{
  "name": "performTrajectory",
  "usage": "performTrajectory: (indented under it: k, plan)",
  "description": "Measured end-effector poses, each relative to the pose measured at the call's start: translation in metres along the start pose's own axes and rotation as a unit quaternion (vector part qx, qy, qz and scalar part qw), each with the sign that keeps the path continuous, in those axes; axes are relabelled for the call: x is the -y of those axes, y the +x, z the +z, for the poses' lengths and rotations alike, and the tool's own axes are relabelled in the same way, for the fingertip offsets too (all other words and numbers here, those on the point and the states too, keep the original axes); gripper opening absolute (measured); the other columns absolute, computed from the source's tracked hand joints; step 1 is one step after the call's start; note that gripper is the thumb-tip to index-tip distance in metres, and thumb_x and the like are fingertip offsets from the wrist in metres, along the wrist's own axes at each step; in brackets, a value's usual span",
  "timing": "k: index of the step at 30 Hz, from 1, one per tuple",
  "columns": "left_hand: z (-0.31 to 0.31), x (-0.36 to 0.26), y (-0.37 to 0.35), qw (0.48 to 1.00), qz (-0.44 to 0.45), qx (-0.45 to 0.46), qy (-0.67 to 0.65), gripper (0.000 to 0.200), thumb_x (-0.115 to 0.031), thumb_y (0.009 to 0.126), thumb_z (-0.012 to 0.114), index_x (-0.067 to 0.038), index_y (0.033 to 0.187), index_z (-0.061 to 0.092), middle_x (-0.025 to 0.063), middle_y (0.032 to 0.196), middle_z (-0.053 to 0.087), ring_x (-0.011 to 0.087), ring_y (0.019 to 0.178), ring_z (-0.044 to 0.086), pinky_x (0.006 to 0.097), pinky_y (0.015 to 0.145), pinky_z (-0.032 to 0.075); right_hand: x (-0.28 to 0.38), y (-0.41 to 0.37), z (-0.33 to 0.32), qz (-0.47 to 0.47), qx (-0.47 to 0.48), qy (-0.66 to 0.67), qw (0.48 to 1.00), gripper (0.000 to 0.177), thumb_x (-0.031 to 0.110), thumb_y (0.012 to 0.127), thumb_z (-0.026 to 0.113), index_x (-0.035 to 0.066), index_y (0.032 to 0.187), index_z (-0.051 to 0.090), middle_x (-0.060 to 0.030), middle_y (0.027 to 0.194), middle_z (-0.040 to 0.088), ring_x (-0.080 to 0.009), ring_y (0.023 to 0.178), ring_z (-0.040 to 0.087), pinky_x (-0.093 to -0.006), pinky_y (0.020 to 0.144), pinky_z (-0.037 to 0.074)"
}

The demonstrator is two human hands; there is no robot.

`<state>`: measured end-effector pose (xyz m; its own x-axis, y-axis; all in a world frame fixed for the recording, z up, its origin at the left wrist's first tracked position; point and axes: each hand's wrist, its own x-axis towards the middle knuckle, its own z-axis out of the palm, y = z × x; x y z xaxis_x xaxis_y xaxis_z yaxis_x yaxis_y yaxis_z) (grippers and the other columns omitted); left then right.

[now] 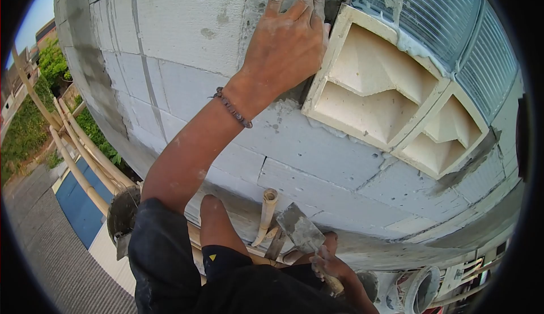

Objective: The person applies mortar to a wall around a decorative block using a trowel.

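Observation:
My left hand (292, 28), dusty and with a bracelet at the wrist, is raised against the wall of pale blocks (187, 25). Its fingers are spread over a narrow block (258, 8) and the grey mortar beside it, left of a cream vent block (374, 81). Low in the view, my right hand (331, 268) is wrapped round the wooden handle of a trowel (301, 229). The trowel's blade, smeared with mortar, points up and to the left, away from the handle.
Ribbed glass blocks (422, 13) sit above the vent blocks. Bamboo poles (85, 161) run along the left, beside a mortar bucket (122, 212). Another bamboo pole end (268, 200) stands near my legs. More buckets (422, 288) are at the lower right.

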<state>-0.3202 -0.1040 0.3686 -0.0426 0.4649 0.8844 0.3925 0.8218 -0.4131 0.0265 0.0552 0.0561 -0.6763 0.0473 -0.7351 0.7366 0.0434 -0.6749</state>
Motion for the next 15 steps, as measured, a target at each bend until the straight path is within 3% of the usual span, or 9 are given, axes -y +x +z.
performTrajectory:
  k: [1, 3, 6, 10, 13, 15]
  plan:
    - [0.003, 0.006, -0.003, 1.0, 0.0, -0.004, 0.003, 0.044, -0.027, 0.1, 0.05, 0.0, 0.133, 0.06, 0.0112, 0.136, 0.062, 0.0167, 0.147, 0.033, 0.0587, 0.124, 0.008, 0.002, 0.0, 0.0, -0.017, 0.006, -0.007, 1.0, 0.028, 0.022, 0.103, 0.052, 0.009, 0.108, 0.028, -0.0052, 0.071, 0.049, -0.0146, 0.052, 0.05, -0.0306, 0.045, 0.044]
    - [0.018, 0.02, -0.011, 0.982, -0.008, -0.111, -0.151, 0.042, -0.027, 0.1, 0.051, -0.005, 0.135, 0.06, 0.0079, 0.139, 0.06, 0.0176, 0.147, 0.033, 0.0583, 0.124, 0.009, 0.007, -0.007, 0.003, -0.027, 0.007, 0.004, 1.0, 0.028, 0.022, 0.103, 0.053, 0.009, 0.107, 0.028, -0.0053, 0.071, 0.049, -0.0145, 0.051, 0.05, -0.0306, 0.044, 0.044]
    - [0.021, 0.016, -0.011, 0.974, 0.008, -0.136, -0.179, 0.042, -0.027, 0.1, 0.052, -0.009, 0.138, 0.059, 0.0043, 0.145, 0.055, 0.0181, 0.147, 0.033, 0.0567, 0.125, 0.01, 0.006, -0.005, 0.002, -0.032, 0.013, 0.03, 0.999, 0.031, 0.021, 0.102, 0.055, 0.008, 0.108, 0.028, -0.0066, 0.071, 0.05, -0.0156, 0.051, 0.05, -0.0311, 0.043, 0.044]
    - [0.03, 0.011, 0.003, 0.987, 0.004, -0.099, -0.124, 0.045, -0.028, 0.1, 0.053, -0.008, 0.141, 0.055, 0.0038, 0.149, 0.05, 0.0186, 0.147, 0.032, 0.0547, 0.125, 0.01, -0.009, 0.003, 0.001, -0.021, 0.004, 0.009, 1.0, 0.027, 0.021, 0.102, 0.053, 0.009, 0.104, 0.03, -0.0057, 0.072, 0.05, -0.0146, 0.05, 0.049, -0.0305, 0.044, 0.043]
    - [0.024, 0.011, 0.008, 0.997, -0.015, -0.062, -0.046, 0.049, -0.03, 0.101, 0.053, -0.013, 0.147, 0.049, 0.0022, 0.155, 0.043, 0.0174, 0.149, 0.027, 0.0544, 0.125, 0.01, -0.003, 0.004, -0.001, 0.01, 0.003, 0.017, 1.0, 0.027, 0.021, 0.102, 0.053, 0.009, 0.104, 0.03, -0.0055, 0.071, 0.05, -0.0145, 0.05, 0.049, -0.0301, 0.044, 0.043]
    - [0.009, 0.016, 0.014, 0.995, 0.05, -0.07, -0.05, 0.052, -0.024, 0.096, 0.054, 0.011, 0.134, 0.053, 0.027, 0.142, 0.051, 0.0297, 0.143, 0.038, 0.054, 0.122, 0.018, 0.0, 0.009, -0.003, 0.005, 0.0, 0.008, 1.0, 0.026, 0.02, 0.102, 0.053, 0.009, 0.104, 0.03, -0.0054, 0.071, 0.05, -0.0145, 0.05, 0.049, -0.0302, 0.044, 0.044]
